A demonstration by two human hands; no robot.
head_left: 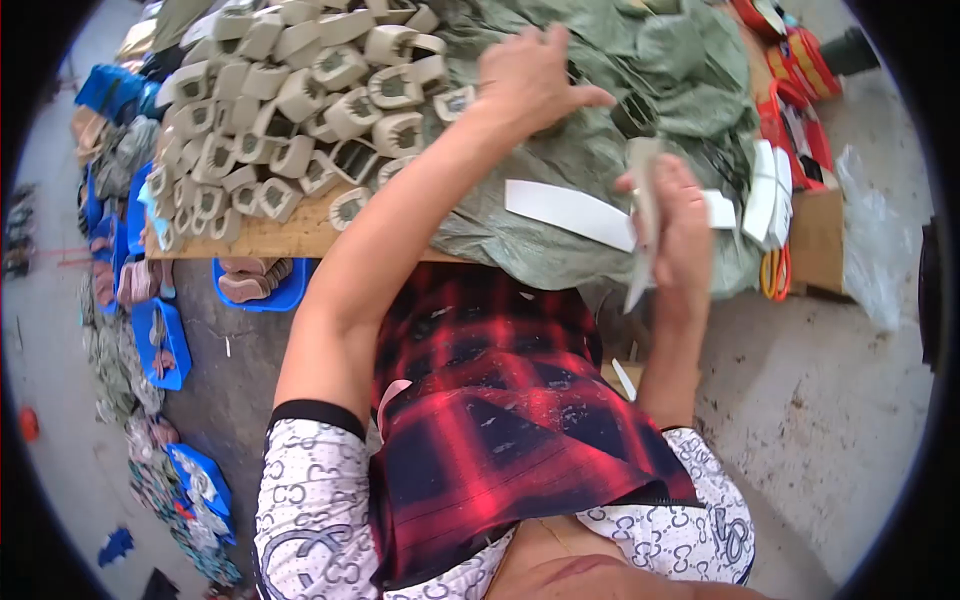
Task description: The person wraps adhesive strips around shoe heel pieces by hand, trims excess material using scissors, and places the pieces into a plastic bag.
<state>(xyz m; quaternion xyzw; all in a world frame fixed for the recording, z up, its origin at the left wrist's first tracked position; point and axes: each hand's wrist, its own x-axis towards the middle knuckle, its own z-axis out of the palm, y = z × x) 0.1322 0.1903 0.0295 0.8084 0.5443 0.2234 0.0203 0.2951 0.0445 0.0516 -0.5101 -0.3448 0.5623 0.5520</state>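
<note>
My left hand (527, 82) reaches over the green plastic sheet (480, 225), fingers spread and nothing visible in it. It is just right of a pile of beige hollow, rounded pieces (352, 112). Nearer my body, my right hand (684, 225) is closed around a pale flat strip (646, 190), which stands roughly upright and is blurred by motion. A white curved strip (565, 212) lies on the sheet to the left of that hand, and another white piece (719, 210) shows behind it.
A tied bundle of white strips (766, 195) lies at the sheet's right edge, with orange scissors handles (775, 274) below. Farther right is a red tray (800, 135) of tools above a cardboard box (818, 240). Blue baskets (160, 345) stand on the floor at left.
</note>
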